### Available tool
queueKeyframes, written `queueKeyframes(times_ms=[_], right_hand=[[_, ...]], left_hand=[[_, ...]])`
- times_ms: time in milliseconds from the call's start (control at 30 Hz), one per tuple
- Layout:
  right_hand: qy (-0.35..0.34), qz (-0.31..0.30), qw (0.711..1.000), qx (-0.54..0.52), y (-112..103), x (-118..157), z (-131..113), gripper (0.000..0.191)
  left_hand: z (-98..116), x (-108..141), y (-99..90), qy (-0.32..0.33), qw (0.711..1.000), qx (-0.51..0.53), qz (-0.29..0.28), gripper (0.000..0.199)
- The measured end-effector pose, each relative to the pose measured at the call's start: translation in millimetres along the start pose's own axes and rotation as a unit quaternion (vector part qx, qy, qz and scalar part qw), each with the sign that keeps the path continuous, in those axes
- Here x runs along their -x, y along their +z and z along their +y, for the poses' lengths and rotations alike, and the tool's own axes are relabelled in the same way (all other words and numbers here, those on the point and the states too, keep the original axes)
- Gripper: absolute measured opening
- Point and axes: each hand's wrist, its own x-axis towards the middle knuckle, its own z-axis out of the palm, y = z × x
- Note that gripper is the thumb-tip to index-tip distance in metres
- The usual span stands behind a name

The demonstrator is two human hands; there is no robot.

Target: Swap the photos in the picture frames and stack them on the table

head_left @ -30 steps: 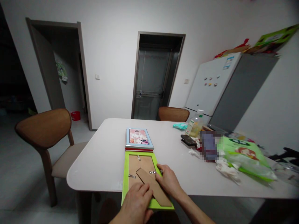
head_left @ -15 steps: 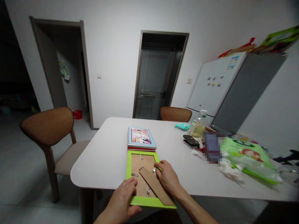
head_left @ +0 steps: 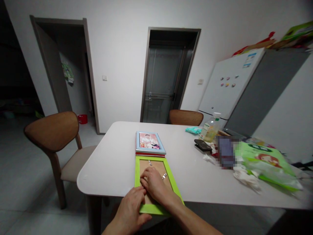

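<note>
A lime-green picture frame (head_left: 172, 178) lies face down at the table's near edge, its brown backing board (head_left: 144, 163) up. My left hand (head_left: 130, 207) grips the near left corner, thumb along the near side and fingers over the left rim. Across the backing reaches my right hand (head_left: 153, 182), fingers bent and pressed together at the left inner edge, beside my left fingertips. Whatever is under those fingertips is hidden. One metal clip (head_left: 164, 176) shows on the right side, another at the far side. The stand leg is covered by my right hand and forearm.
Beyond the green frame, a light-blue photo frame (head_left: 150, 143) rests on a red one. To the right on the white table (head_left: 110, 163) are a bottle (head_left: 209, 130), a black wallet-like item (head_left: 202, 145), crumpled tissues and a green package (head_left: 271, 160). A wooden chair (head_left: 55, 130) stands left.
My right hand has moved left from the right-hand clip, across the backing to the left inner edge. My left hand stays on the near left corner. The view has shifted slightly.
</note>
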Motion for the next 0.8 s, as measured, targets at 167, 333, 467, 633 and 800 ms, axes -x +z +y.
queueKeyframes(times_ms=[167, 333, 467, 633, 800], right_hand=[[0.023, 0.040, 0.999, 0.004, 9.6, -3.6, 7.6, 0.013], [0.030, 0.048, 0.998, 0.014, 2.4, -16.4, 27.5, 0.020], [0.083, 0.069, 0.991, 0.082, 0.2, -32.4, 49.0, 0.025], [0.110, 0.057, 0.988, 0.090, 8.1, -41.0, 60.3, 0.024], [0.097, 0.039, 0.991, 0.081, 9.3, -41.7, 55.1, 0.023]], left_hand=[[-1.9, 0.7, 2.4, 0.009, 1.000, 0.005, 0.011, 0.060], [-3.7, 1.2, 3.8, -0.010, 1.000, 0.000, -0.005, 0.061], [-4.4, 1.0, 2.9, -0.018, 1.000, -0.006, -0.019, 0.065], [-4.2, 0.8, 1.3, -0.019, 0.999, -0.008, -0.025, 0.062], [-4.2, 0.5, 2.2, -0.020, 1.000, -0.010, -0.022, 0.059]])
